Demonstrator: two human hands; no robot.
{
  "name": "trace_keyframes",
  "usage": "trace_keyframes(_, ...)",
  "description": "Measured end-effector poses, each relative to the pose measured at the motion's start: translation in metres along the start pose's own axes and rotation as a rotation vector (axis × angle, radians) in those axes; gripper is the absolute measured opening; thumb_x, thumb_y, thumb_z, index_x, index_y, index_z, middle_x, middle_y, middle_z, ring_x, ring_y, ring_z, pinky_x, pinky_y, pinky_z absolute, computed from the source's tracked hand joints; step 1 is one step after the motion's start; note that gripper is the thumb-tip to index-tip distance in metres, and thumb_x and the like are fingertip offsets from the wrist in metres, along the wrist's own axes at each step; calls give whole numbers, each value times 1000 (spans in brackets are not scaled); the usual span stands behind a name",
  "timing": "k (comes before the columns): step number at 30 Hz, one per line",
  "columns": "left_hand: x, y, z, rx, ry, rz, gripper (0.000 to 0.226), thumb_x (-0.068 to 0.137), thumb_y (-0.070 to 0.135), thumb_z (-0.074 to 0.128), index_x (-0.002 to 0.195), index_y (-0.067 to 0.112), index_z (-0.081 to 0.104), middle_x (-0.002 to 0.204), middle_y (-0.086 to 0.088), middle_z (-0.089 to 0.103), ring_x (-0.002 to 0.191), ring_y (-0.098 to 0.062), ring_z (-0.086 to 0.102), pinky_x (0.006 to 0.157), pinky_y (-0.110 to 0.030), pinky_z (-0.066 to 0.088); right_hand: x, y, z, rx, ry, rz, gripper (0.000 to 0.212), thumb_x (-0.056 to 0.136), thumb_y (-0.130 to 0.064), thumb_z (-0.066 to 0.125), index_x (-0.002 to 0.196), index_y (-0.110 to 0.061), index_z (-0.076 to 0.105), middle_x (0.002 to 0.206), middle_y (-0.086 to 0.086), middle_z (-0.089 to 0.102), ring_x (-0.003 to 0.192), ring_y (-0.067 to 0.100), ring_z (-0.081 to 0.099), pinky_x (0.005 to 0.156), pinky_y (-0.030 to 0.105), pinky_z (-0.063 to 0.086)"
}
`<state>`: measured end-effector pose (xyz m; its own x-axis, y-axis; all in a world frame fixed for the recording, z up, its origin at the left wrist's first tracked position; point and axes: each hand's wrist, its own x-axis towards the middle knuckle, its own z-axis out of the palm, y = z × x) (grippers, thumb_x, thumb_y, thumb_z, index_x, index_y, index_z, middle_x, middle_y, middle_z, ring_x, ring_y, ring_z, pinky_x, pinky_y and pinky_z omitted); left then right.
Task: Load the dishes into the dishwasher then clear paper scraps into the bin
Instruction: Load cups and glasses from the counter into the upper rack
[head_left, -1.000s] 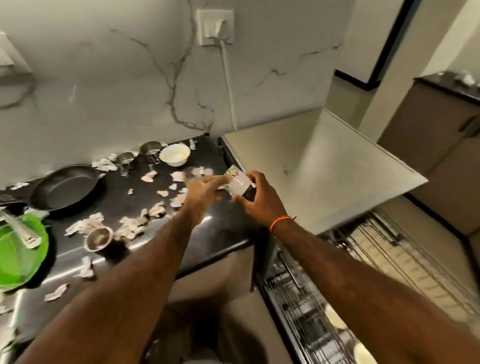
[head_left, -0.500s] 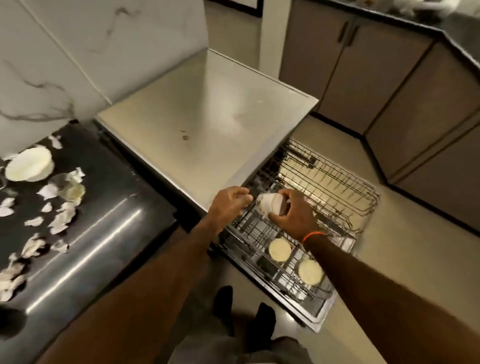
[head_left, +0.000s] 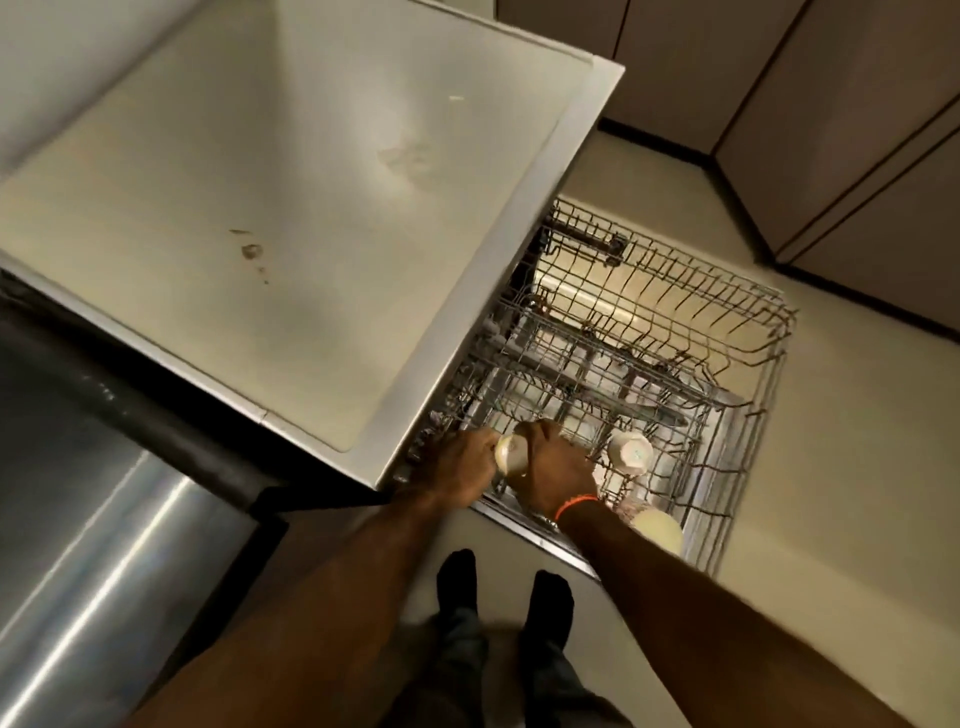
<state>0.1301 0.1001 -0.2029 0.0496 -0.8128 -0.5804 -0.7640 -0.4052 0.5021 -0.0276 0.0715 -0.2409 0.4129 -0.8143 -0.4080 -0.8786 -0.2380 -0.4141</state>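
Observation:
A small cream cup (head_left: 511, 453) sits between my two hands just over the near left part of the pulled-out wire dishwasher rack (head_left: 727, 374). My right hand (head_left: 553, 470), with an orange band at the wrist, grips the cup from the right. My left hand (head_left: 462, 467) is against the cup's left side, fingers curled; how far it grips is unclear. Another cream cup (head_left: 631, 453) stands upside down in the rack to the right. A pale round dish (head_left: 660, 530) lies at the rack's near right corner, partly behind my right forearm.
The dishwasher's flat steel top (head_left: 291, 197) juts out above the rack at left. A dark shiny counter (head_left: 78, 493) lies at far left. Brown cabinet doors (head_left: 857, 156) line the right side. My feet in dark socks (head_left: 498, 587) stand on the beige floor.
My view has swung from the counter down over the rack. Both hands have lowered the cup from counter height into the rack's near left corner.

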Motion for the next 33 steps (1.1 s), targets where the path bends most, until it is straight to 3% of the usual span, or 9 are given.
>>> trace_keyframes(4,14,-4,9,212,-80,-33,31,92,30,58,122,25,64,115,-4,70,110,-28,63,95,-33,42,19,3,20,-113,-59,-3,68,80,-41,74,138,-19,45,134,4,48,117,27,57,102,52,43)
trace_keyframes(7,20,-6,10,264,-64,-36,34,89,23,64,123,22,64,117,-4,69,112,-28,64,94,-34,45,24,4,26,-129,-68,23,71,80,-42,76,138,-18,44,136,5,48,116,27,58,103,51,43)
trace_keyframes(13,21,-13,5,398,-88,-35,35,86,28,63,121,22,61,119,-5,69,117,-29,62,106,-41,40,16,4,21,-136,-49,42,78,76,-48,79,139,-20,42,138,5,49,118,30,59,106,47,39)
trace_keyframes(16,19,-12,6,441,-118,-30,47,90,32,62,135,21,57,133,-6,65,127,-30,56,113,-43,35,9,9,15,-176,-42,36,78,77,-46,77,141,-21,40,138,5,50,116,32,60,104,47,41)
trace_keyframes(24,3,-5,6,317,-41,-46,45,94,30,56,139,22,55,140,-5,61,129,-27,53,108,-43,38,-5,15,-5,-153,-82,31,88,75,-43,79,148,-19,36,143,10,49,124,35,55,106,49,42)
trace_keyframes(26,-10,-1,1,248,-24,-39,53,97,39,52,147,21,46,149,-6,53,135,-28,49,110,-44,39,-16,12,-21,-147,-86,22,82,82,-42,74,150,-18,35,145,11,47,126,36,52,106,51,43)
trace_keyframes(29,-38,13,-12,194,-59,12,73,100,55,47,160,22,23,166,-4,28,151,-26,29,121,-45,28,-36,6,-52,-143,-38,12,69,90,-39,64,150,-20,37,148,11,46,129,35,51,106,52,43)
trace_keyframes(33,-85,38,-40,213,3,110,77,102,60,41,162,16,20,168,-7,22,154,-23,21,125,-39,20,-67,-10,-104,-95,55,-84,54,95,-34,60,145,-23,43,140,11,53,120,31,57,98,44,48)
